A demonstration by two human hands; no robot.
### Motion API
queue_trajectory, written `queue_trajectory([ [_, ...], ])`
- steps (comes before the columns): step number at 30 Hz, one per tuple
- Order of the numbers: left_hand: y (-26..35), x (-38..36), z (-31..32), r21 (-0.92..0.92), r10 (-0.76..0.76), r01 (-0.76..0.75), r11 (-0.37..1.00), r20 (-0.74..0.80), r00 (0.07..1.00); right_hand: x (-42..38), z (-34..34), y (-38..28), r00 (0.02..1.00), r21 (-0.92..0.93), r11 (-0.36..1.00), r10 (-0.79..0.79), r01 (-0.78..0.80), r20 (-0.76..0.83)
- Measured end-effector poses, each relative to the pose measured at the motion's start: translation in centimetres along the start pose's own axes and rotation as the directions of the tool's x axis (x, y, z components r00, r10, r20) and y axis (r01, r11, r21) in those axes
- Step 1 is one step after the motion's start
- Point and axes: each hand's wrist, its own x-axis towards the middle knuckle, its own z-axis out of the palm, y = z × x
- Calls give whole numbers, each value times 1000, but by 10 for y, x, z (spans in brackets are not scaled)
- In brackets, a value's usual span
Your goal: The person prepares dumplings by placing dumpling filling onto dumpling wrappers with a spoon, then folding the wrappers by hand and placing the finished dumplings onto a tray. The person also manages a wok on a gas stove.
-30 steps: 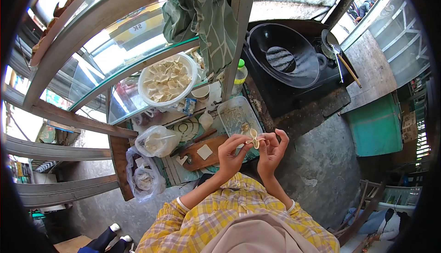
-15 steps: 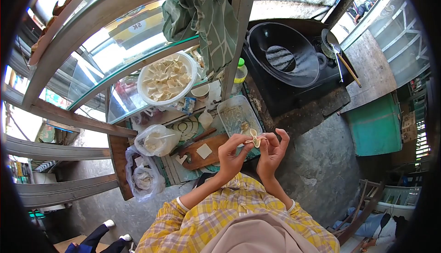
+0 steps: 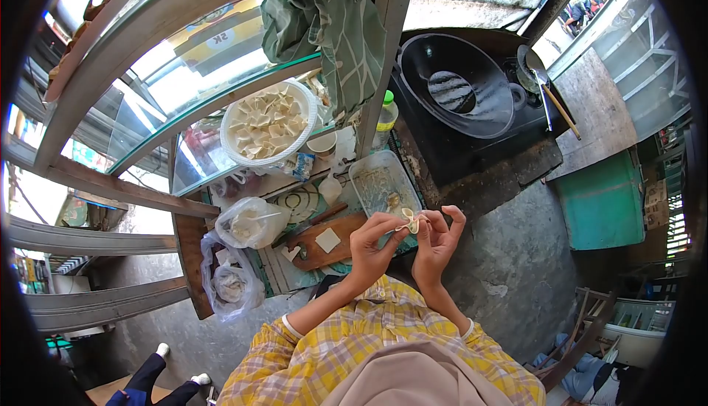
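Observation:
A small pale folded dumpling wrapper (image 3: 410,221) is pinched between my two hands, above the near edge of a clear plastic tub (image 3: 380,185) with a little filling in it. My left hand (image 3: 372,249) grips its left side with thumb and index finger. My right hand (image 3: 434,250) pinches the other side, its outer fingers raised. To the left, one flat square wrapper (image 3: 327,241) lies on a wooden board (image 3: 343,230). A white round basket (image 3: 310,122) holds several folded dumplings.
A black wok (image 3: 472,103) sits on the stove at upper right, beside a ladle (image 3: 537,70). Plastic bags (image 3: 254,223) and a knife (image 3: 328,213) lie left of the board. A green bottle (image 3: 386,115) stands behind the tub. A person's legs (image 3: 151,376) show at lower left.
The wrapper's edges are drawn more closely together between my fingers. My hands stay in almost the same place. The person's feet at lower left have shifted slightly.

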Motion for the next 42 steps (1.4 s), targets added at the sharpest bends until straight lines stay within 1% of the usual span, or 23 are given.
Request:
queue_trajectory([
  [5, -1, 3, -6, 60, 12, -13, 998, 18, 1000, 2, 1, -2, 998, 26, 998, 49, -50, 38],
  [11, 1, 0, -15, 73, 13, -12, 997, -15, 1000, 0, 7, 1, 993, 20, 996, 89, -91, 73],
  [14, 0, -3, -21, 22, -15, 16, 1000, -63, 998, -1, 12, 6, 990, 6, 995, 99, -100, 102],
  [17, 3, -6, -32, 58, -79, 84, 995, -88, 993, -2, 20, 11, 985, -2, 994, 105, -106, 138],
  [20, 7, -6, -43, 125, -3, 16, 992, -108, 994, -4, 30, 16, 978, -9, 993, 121, -121, 169],
  [22, 5, -7, -51, 83, -4, 15, 996, -136, 991, -4, 38, 19, 972, -3, 990, 139, -141, 192],
  [23, 4, -6, -55, 62, -4, 13, 998, -149, 989, -3, 42, 19, 960, 9, 984, 174, -180, 220],
  [26, 7, -5, -72, 103, -11, 30, 994, -181, 983, 4, 52, 19, 912, 24, 960, 258, -280, 319],
  [28, 0, -2, -84, 69, 9, 6, 998, -216, 976, 14, 63, 21, 867, 7, 946, 293, -323, 404],
  [29, -2, 0, -89, 52, 18, -6, 999, -232, 973, 18, 68, 23, 844, -30, 945, 305, -326, 440],
  [31, 6, 5, -100, 55, -9, 24, 998, -250, 968, 30, 78, 33, 796, -104, 941, 330, -323, 507],
  [32, 9, 8, -106, 56, -23, 38, 998, -258, 966, 37, 85, 38, 790, -111, 943, 323, -312, 521],
  [34, 10, 14, -117, 75, 8, 18, 997, -337, 942, 56, 102, 49, 778, -125, 949, 308, -288, 548],
  [35, 10, 17, -122, 84, 24, 8, 996, -374, 927, 66, 113, 57, 791, -109, 969, 243, -220, 561],
  [37, 10, 18, -134, 57, -7, 32, 998, -386, 922, 87, 137, 75, 805, -77, 993, 113, -84, 583],
  [39, 9, 16, -141, 9, -52, 62, 998, -414, 909, 109, 160, 92, 821, -178, 978, 17, 104, 571],
  [42, 7, 11, -142, -11, -65, 67, 998, -440, 896, 134, 184, 118, 798, -295, 876, -152, 382, 583],
])
